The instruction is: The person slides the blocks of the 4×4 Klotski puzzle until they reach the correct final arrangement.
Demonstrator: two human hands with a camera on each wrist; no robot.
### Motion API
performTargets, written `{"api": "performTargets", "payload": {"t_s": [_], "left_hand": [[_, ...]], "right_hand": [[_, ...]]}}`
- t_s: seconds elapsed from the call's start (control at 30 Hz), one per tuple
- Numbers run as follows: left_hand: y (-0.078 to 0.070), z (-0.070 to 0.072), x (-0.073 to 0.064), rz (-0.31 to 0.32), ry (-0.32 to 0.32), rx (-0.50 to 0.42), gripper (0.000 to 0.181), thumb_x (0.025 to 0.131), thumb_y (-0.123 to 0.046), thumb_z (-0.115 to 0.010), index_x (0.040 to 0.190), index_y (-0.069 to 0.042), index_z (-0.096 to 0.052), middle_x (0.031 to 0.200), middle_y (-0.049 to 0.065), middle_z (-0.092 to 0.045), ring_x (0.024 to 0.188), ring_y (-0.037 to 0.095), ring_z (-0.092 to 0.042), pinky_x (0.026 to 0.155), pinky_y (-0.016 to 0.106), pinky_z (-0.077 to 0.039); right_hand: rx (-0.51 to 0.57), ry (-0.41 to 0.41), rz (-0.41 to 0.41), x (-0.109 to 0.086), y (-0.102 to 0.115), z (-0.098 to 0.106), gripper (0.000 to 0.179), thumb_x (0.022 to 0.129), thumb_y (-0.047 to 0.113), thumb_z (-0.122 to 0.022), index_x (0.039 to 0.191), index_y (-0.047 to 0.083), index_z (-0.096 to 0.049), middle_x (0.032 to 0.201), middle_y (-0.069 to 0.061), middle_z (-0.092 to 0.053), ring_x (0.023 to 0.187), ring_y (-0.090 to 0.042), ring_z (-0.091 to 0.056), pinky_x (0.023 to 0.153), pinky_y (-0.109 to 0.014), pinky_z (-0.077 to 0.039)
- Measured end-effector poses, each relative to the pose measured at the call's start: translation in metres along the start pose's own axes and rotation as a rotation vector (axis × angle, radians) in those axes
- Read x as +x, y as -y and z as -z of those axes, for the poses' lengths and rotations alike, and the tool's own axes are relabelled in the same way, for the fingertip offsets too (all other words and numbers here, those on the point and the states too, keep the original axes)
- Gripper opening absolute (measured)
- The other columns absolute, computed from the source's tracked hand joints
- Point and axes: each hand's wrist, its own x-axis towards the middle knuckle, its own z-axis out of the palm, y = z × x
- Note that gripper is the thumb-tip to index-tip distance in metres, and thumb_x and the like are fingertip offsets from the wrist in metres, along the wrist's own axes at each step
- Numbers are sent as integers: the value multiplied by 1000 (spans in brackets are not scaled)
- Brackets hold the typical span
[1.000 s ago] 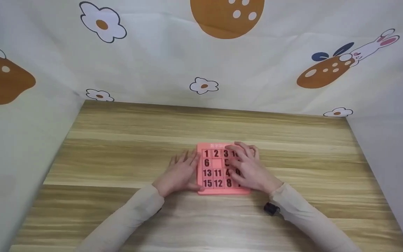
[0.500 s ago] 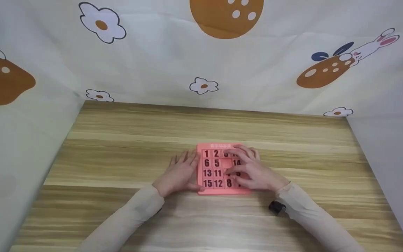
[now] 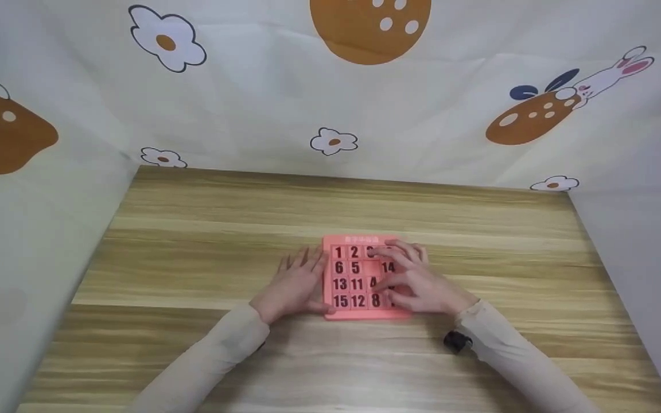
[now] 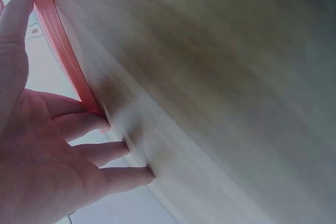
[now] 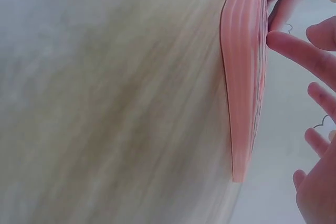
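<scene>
A pink number slide puzzle [image 3: 359,314] lies flat on the table, black numerals on its tiles. Its one vacant square is in the second row, between the 5 tile [image 3: 356,268] and the 14 tile [image 3: 388,267]. Along the frame's left side rests my left hand [image 3: 293,284], fingers spread and thumb at the near left corner; in the left wrist view some fingertips touch the table. My right hand [image 3: 419,284] hovers over the puzzle's right side, covering part of that column. In the right wrist view one fingertip [image 5: 275,39] meets the top face.
The wood-grain table [image 3: 204,201] surrounds the puzzle. Pale cloth walls [image 3: 261,86] printed with flowers and rabbits enclose it at the back and both sides. A black band [image 3: 458,342] sits at the right wrist.
The 5 tile has slid left, so the vacant square shifted one place right. My right hand moved slightly right, uncovering the 14. My left hand stayed put.
</scene>
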Motion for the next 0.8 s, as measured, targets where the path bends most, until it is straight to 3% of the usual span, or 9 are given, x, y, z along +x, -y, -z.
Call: {"api": "performTargets", "payload": {"t_s": [0.27,0.43,0.5,0.8], "left_hand": [[0,0,0,-7,-12,11,117,73,-68,-68,153,-2,-16,159,16,-9,143,41,-6,111,62,-6],[0,0,0,-8,-11,18,117,73,-68,-68,154,-2,-15,159,16,-9,143,41,-6,111,63,-6],[0,0,0,-4,-7,14,117,72,-68,-68,154,-2,-14,159,16,-8,143,41,-6,111,63,-5],[0,1,0,-2,0,-6,117,72,-66,-69,154,-3,-13,159,16,-8,143,41,-6,111,62,-4]], "right_hand": [[-40,44,-59,-1,1,4,17,83,23,-68,98,22,-77,147,-12,-41,133,-45,-29,99,-69,-17],[-183,106,-194,-2,1,6,29,90,31,-64,117,22,-71,155,-8,-28,137,-44,-23,102,-70,-17],[-210,128,-211,-2,2,6,34,92,33,-62,124,22,-68,156,-8,-24,137,-44,-21,102,-70,-18],[-148,127,-106,5,7,-2,41,90,29,-61,131,24,-63,153,-13,-30,136,-44,-24,100,-71,-21]]}}
